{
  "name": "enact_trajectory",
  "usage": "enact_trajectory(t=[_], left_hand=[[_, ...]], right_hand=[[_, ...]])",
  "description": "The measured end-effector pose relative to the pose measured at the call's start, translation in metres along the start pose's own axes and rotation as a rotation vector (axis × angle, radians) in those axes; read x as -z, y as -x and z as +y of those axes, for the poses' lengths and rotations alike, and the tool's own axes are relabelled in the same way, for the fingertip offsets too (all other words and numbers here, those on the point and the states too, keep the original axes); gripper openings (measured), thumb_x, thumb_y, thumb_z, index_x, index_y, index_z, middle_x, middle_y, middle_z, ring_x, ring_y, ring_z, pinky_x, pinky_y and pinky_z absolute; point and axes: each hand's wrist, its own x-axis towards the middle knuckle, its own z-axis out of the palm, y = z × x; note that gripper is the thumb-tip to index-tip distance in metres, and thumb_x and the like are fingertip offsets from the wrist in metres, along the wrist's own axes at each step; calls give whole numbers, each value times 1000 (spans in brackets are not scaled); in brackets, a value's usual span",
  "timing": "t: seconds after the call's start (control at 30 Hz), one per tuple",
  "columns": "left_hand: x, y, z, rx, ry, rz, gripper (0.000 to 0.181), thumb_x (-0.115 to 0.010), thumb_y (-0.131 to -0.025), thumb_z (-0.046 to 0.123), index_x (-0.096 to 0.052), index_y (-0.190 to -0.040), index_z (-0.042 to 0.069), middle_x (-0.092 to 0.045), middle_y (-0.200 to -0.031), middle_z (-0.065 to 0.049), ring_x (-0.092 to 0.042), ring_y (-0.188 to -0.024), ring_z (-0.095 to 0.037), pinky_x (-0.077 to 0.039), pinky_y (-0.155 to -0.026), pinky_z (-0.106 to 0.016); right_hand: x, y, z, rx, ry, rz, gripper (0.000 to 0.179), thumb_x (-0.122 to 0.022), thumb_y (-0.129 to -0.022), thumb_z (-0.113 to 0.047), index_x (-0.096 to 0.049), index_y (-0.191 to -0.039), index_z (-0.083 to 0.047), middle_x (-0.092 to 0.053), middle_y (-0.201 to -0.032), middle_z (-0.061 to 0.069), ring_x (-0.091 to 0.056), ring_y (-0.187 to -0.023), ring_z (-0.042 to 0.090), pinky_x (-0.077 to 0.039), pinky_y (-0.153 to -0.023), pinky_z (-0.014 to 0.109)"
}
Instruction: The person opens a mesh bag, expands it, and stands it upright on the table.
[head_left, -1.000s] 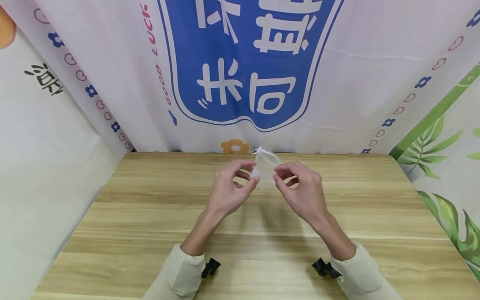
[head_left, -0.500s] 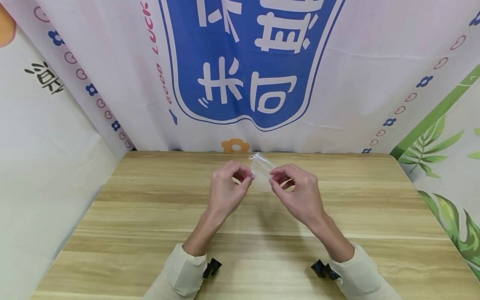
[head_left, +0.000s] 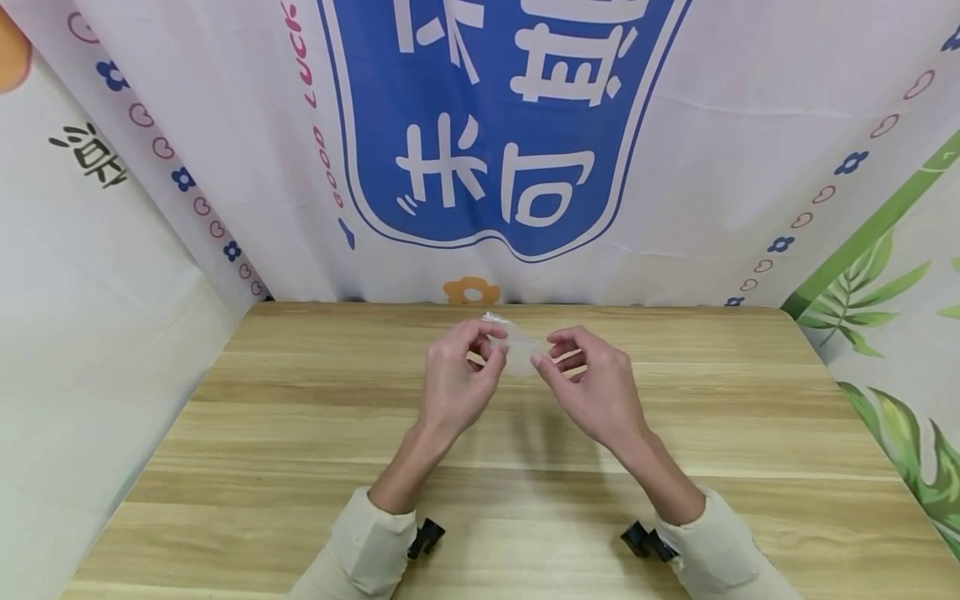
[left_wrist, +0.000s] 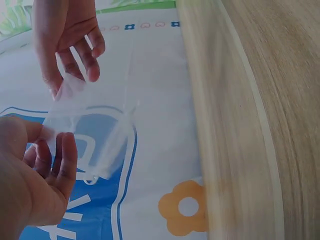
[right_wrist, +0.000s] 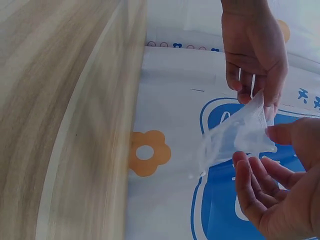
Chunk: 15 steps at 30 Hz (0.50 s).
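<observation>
A small, sheer white drawstring pouch (head_left: 522,357) hangs in the air between the two hands, above the far part of the table. My left hand (head_left: 461,367) pinches its side between thumb and fingers; the right wrist view shows the left hand (right_wrist: 257,60) at the pouch's edge. With its fingers loosely bent and spread from the thumb, my right hand (head_left: 596,383) touches the other side. In the right wrist view, the right thumb (right_wrist: 285,134) meets the pouch (right_wrist: 232,135) while the fingers stand apart from it. A small cord loop (left_wrist: 91,180) shows in the left wrist view.
The wood-grain table (head_left: 337,400) spreads beneath both hands. Behind its far edge hangs a printed white curtain (head_left: 712,192) with a blue panel. White cloth sides border the table at left and right. Black camera mounts (head_left: 426,538) sit at the cuffs.
The pouch has tipped to the left and lowered, its drawstring end now by the left fingers. The right hand's fingers have parted from their pinch. Both arms have hardly moved.
</observation>
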Motion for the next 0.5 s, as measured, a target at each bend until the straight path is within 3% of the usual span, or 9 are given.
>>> enact_trajectory(t=[0.17,0.33,0.5], left_hand=[[-2,0,-2,-53,19,-11,13,-80,-90,-2,-74,-101,0,-66,-77,-10,-70,-72,-20,-60,-58,-20],[0,-1,-3,-47,28,-51,21,-83,-88,2,-73,-106,-1,-69,-83,-12,-71,-76,-22,-61,-58,-21],[3,-1,-3,-38,23,-76,18,-78,-89,1,-75,-106,0,-73,-89,-13,-74,-79,-23,-62,-59,-21]], right_hand=[[0,0,-1,-10,-57,49,22,-83,-94,-9,-74,-113,-2,-79,-95,10,-79,-84,23,-66,-69,28],[2,-2,-1,41,-68,131,22,-84,-89,-1,-74,-109,0,-80,-94,12,-80,-83,24,-64,-68,22],[4,-2,0,75,-108,142,21,-82,-89,4,-74,-109,3,-80,-99,16,-80,-86,27,-61,-70,14]])
